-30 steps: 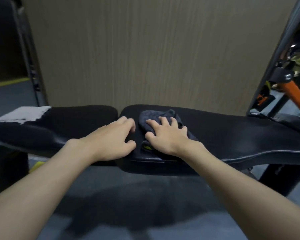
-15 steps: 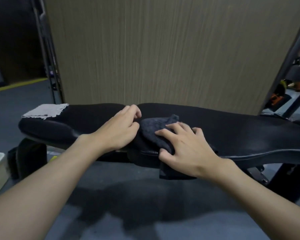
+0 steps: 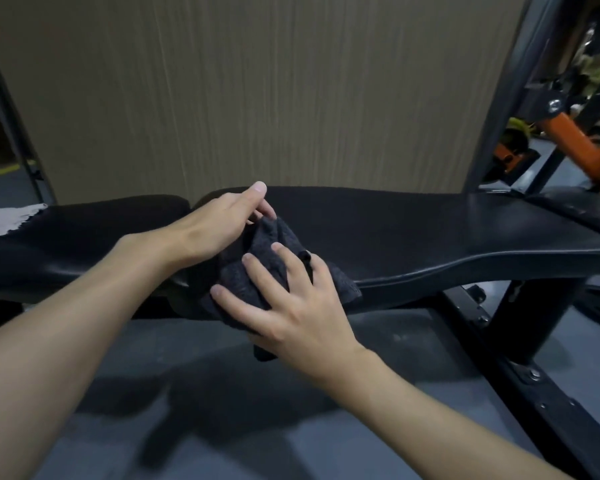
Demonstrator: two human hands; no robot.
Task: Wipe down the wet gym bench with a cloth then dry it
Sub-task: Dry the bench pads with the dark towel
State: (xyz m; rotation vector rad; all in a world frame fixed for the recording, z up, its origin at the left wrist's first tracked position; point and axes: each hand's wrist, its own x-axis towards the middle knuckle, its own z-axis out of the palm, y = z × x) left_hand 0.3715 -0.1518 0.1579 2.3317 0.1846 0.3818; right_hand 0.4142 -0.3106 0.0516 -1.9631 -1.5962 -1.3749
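Both hands on the dark cloth (image 3: 267, 268), centre of frame, draped over the near edge of the bench surface (image 3: 430, 237).
The surface's long axis ran left to right; the bunched cloth lay across it, its lower end hanging past the near edge. The left hand (image 3: 222, 226) pinched the cloth's upper end with curled fingers. The right hand (image 3: 291, 303) pressed flat on it, fingers straight and spread. A white cloth (image 3: 7, 220) lay at far left.
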